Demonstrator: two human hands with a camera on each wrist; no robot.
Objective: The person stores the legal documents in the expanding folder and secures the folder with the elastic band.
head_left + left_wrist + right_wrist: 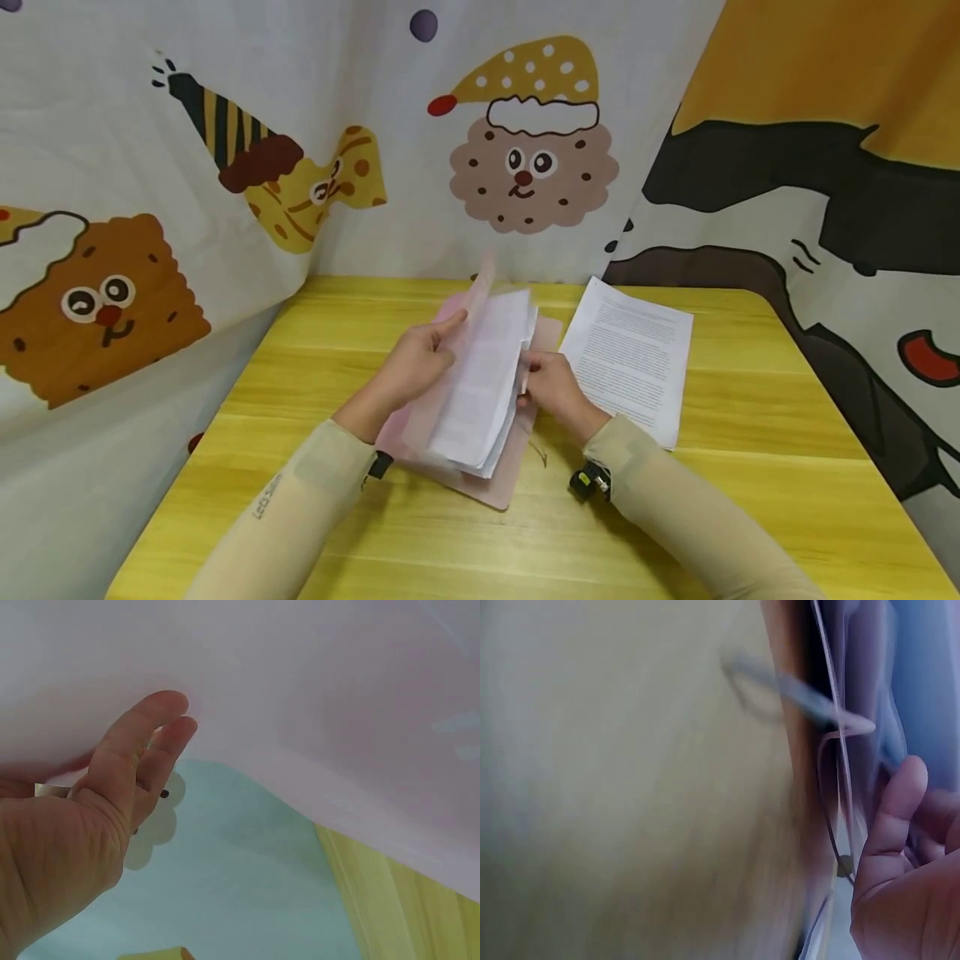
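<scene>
A pink folder [551, 333] lies open and slanted on the table, with a stack of white papers [487, 367] inside it. My left hand [411, 367] holds the raised translucent pink cover [467, 333] at its left side. The same cover [337, 697] fills the top of the left wrist view, beside the left hand's fingers [146, 739]. At the stack's right edge, my right hand [555, 383] pinches the papers; its fingertips are partly hidden. A thin cord [538, 454] hangs off the folder's right side and appears blurred in the right wrist view.
A printed sheet or thin stack [630, 358] lies on the wooden table [300, 483], right of the folder. Behind the table hangs a white curtain [375, 50] with cartoon figures. Each wrist wears a black strap.
</scene>
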